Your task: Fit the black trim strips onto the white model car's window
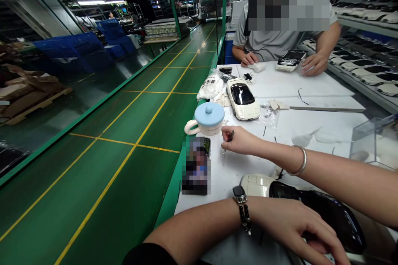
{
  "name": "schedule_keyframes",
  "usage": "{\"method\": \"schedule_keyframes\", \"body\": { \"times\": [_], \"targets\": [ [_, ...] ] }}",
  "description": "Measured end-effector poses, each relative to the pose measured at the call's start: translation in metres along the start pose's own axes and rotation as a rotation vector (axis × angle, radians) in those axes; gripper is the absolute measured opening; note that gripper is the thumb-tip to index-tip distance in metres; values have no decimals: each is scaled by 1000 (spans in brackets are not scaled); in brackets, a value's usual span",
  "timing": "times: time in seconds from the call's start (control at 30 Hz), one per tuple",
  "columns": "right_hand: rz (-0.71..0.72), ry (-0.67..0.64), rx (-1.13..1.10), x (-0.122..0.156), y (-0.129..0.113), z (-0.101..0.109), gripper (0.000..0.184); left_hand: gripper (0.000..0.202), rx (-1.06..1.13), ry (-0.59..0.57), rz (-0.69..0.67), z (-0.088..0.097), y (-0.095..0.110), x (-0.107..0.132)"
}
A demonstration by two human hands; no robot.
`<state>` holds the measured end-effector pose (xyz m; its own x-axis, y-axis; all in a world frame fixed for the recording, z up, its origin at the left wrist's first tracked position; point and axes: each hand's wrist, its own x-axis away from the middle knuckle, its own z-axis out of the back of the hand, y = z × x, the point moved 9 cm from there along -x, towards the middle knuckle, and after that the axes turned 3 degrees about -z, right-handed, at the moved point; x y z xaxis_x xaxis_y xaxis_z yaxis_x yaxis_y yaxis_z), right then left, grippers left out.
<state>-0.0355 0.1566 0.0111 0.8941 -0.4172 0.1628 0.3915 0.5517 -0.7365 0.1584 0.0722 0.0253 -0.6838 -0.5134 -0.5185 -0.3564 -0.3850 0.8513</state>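
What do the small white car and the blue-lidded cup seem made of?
The white model car looks like glossy painted metal or hard plastic, judging by its sheen; which, I can't tell. The white cup looks like glazed ceramic, smooth and shiny. Its duller blue lid could be ceramic or plastic.

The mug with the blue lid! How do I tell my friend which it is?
Find the long white table beside the green conveyor belt. Near its edge sits a white ceramic mug, beside a glossy white toy car. Only the mug wears a round pale-blue lid with a little knob.
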Motion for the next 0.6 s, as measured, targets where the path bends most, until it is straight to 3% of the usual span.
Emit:
{"method": "schedule_keyframes", "body": {
  "times": [0.23, 0.6],
  "targets": [
    [-36, 7, 18, -4, 3, -3, 22, 20, 10, -12, 15, -1, -4, -1],
    [-40, -20, 68, -6, -2, -5, 23, 26, 51, 16, -37, 2, 1, -2]
  ]
}}
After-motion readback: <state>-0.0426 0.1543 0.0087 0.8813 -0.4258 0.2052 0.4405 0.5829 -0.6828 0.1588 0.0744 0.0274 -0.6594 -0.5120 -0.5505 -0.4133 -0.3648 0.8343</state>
